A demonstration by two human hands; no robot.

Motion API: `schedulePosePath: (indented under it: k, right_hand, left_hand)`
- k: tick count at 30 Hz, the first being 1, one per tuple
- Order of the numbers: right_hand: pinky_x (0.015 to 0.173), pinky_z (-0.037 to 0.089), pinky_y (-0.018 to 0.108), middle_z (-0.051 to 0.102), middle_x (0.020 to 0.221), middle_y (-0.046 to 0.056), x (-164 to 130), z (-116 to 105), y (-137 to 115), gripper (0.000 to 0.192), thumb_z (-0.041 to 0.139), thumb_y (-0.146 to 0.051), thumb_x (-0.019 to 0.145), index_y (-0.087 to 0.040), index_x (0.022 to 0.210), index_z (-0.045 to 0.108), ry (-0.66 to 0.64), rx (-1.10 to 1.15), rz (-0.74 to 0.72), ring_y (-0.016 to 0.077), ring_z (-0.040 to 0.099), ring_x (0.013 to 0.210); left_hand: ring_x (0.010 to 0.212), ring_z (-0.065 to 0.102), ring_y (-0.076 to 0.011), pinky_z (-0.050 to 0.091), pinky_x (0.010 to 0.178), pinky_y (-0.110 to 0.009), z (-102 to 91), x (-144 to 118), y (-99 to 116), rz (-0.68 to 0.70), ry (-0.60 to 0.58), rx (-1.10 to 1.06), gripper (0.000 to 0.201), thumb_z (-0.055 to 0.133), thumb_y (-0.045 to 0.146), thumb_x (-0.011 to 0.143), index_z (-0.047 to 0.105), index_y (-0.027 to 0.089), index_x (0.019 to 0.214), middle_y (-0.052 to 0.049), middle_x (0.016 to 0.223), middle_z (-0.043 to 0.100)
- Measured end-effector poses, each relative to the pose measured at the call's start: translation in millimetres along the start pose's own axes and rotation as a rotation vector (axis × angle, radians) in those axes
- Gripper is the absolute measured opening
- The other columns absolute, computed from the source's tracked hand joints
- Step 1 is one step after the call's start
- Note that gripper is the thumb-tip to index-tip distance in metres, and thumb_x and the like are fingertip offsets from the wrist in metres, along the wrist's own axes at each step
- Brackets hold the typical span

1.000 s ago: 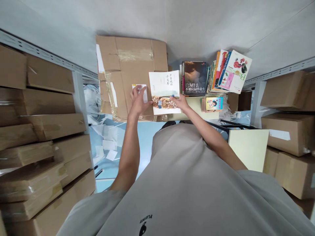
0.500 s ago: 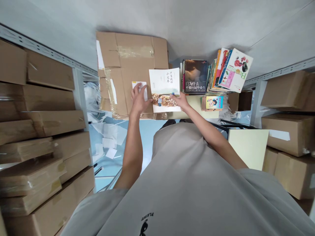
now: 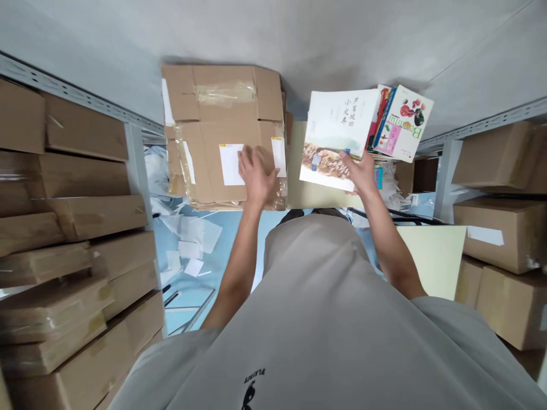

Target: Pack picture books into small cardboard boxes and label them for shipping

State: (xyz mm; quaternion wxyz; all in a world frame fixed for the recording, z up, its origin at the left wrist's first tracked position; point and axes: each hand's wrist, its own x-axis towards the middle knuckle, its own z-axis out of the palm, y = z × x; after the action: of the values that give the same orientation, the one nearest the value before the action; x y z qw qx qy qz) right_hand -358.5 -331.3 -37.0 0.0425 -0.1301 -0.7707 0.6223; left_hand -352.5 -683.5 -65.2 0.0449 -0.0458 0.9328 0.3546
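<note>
White picture book [image 3: 337, 136] is hanging in the air above the far right part of the pale yellow table [image 3: 301, 188], its cover with the brown illustrated band facing up, and the right hand [image 3: 362, 172] is gripping it at the near edge, thumb lying on the cover and fingers tucked out of sight under it. Just beyond the book, a leaning stack of colourful books [image 3: 395, 122] is sitting at the table's far right corner, the book's right edge overlapping it in view. Over at the table's left edge, the left hand [image 3: 256, 173] is resting palm down on top of the taped cardboard box [image 3: 222, 108], fingers loosely spread and gripping nothing. A white label [image 3: 231, 164] is lying on the box lid just left of that hand, and a second white label [image 3: 279, 156] is showing just right of it. Scraps of white paper [image 3: 190, 239] are littering the blue floor below the box. Stacked cartons [image 3: 64, 228] are filling the metal shelves to the left, and more cartons [image 3: 499, 228] are standing at the right.
</note>
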Motion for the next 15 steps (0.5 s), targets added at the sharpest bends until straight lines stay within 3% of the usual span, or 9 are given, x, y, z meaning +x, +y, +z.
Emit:
schedulePosePath:
  k: [2,5,9,12,15]
  right_hand:
    - [0.127,0.063,0.058,0.092,0.129,0.015,1,-21,-2,0.073,0.093,-0.083,0.085,-0.019,0.119,0.086,0.038,-0.027,-0.023,0.0353,0.087,0.127]
    - [0.125,0.064,0.057,0.091,0.129,0.015,-4,-31,-1,0.072,0.09,-0.082,0.088,-0.019,0.122,0.085,0.051,-0.04,-0.006,0.0351,0.087,0.126]
    - [0.124,0.065,0.056,0.092,0.125,0.013,-9,-31,4,0.073,0.09,-0.082,0.086,-0.022,0.127,0.084,0.016,-0.039,0.078,0.0361,0.087,0.126]
    - [0.124,0.065,0.056,0.093,0.125,0.013,-7,-31,9,0.075,0.089,-0.083,0.082,-0.022,0.126,0.084,-0.009,-0.028,0.138,0.0364,0.087,0.125]
    - [0.123,0.065,0.056,0.093,0.123,0.014,-1,-32,10,0.073,0.091,-0.08,0.08,-0.021,0.123,0.085,-0.023,-0.018,0.175,0.0366,0.087,0.124]
  left_hand:
    - [0.19,-0.006,-0.0526,0.008,0.151,-0.083,19.1,3,29,-0.039,-0.049,0.002,0.129,0.102,0.07,0.084,0.039,0.026,0.188,-0.023,0.204,0.016]
    - [0.189,-0.018,-0.0504,0.0,0.15,-0.086,35.5,8,62,-0.181,-0.059,0.025,0.129,0.1,0.065,0.089,0.034,0.02,0.19,-0.026,0.204,0.003]
    - [0.191,-0.007,-0.0495,0.0,0.152,-0.076,32.7,9,75,-0.249,-0.008,0.077,0.121,0.094,0.048,0.095,0.03,0.008,0.189,-0.032,0.202,0.004]
    - [0.191,0.012,-0.0474,0.015,0.155,-0.064,22.3,6,72,-0.235,0.029,0.003,0.106,0.091,0.043,0.095,0.044,0.005,0.182,-0.033,0.199,0.023]
    - [0.176,0.05,-0.0446,0.036,0.15,-0.06,9.6,0,68,-0.267,0.121,-0.077,0.068,0.076,0.039,0.103,0.065,0.011,0.165,-0.03,0.178,0.061]
